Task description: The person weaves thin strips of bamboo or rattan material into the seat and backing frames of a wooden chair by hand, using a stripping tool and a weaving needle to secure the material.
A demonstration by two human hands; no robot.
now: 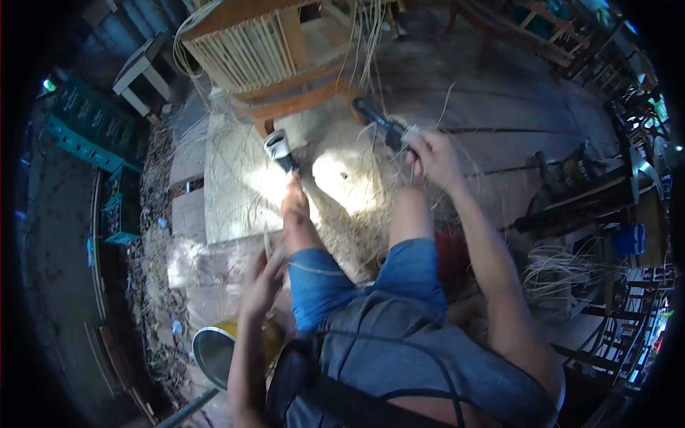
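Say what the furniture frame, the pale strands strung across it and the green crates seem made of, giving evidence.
Furniture frame: wood, perhaps varnished; smooth, orange-brown surface.
Pale strands: probably rattan or similar cane, unpainted; thin, straw-coloured, with loose ends curling.
Green crates: likely moulded plastic; even colour, pale markings.

Thin, pale cane-like strip [317, 270] is right by the left hand [262, 282], bowing across the left thigh [314, 285]. Wooden chair [289, 107] is up front, partly strung with close, parallel pale strands [242, 57].
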